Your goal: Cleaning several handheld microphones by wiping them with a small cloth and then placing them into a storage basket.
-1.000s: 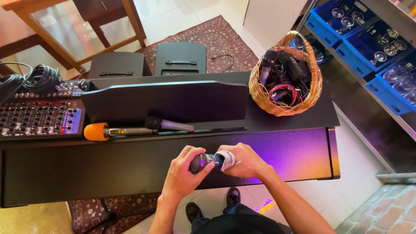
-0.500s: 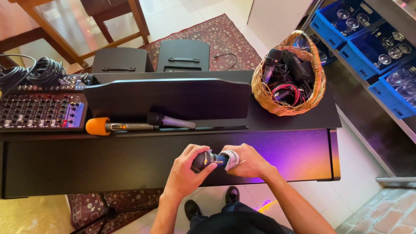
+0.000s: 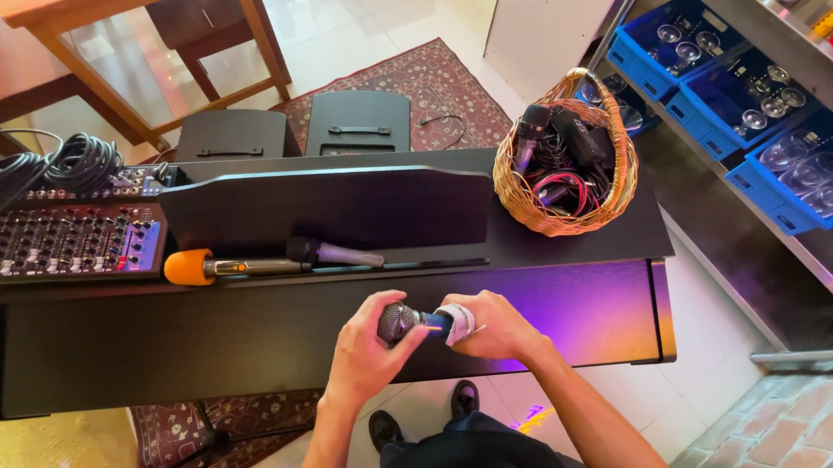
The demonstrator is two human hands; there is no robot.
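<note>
The person holds a microphone [image 3: 406,321] in both hands, low in the middle of the view, just in front of the closed black piano [image 3: 245,339]. The left hand [image 3: 366,349] is wrapped around the round metal mesh head. The right hand [image 3: 490,326] is closed on the handle, with a small white cloth [image 3: 459,321] pressed against it. It looks like the wiping is under way and not finished, since the cloth sits only at the neck of the microphone.

Two more microphones lie on the piano top at about 10 o'clock from the hands. One has a soft orange foam cover [image 3: 189,268], and the other has a dark head [image 3: 333,253]. Neither is being touched, so I think they may be waiting.

At 1 o'clock stands a woven basket [image 3: 614,197] made of rough tan wicker, full of black gear and red cables. At far 10 o'clock sits a flat mixer [image 3: 65,240] with many tiny knobs, and coiled black cables [image 3: 39,167] behind it. At 2 o'clock, blue plastic crates [image 3: 797,221] hold shiny clear glasses.
</note>
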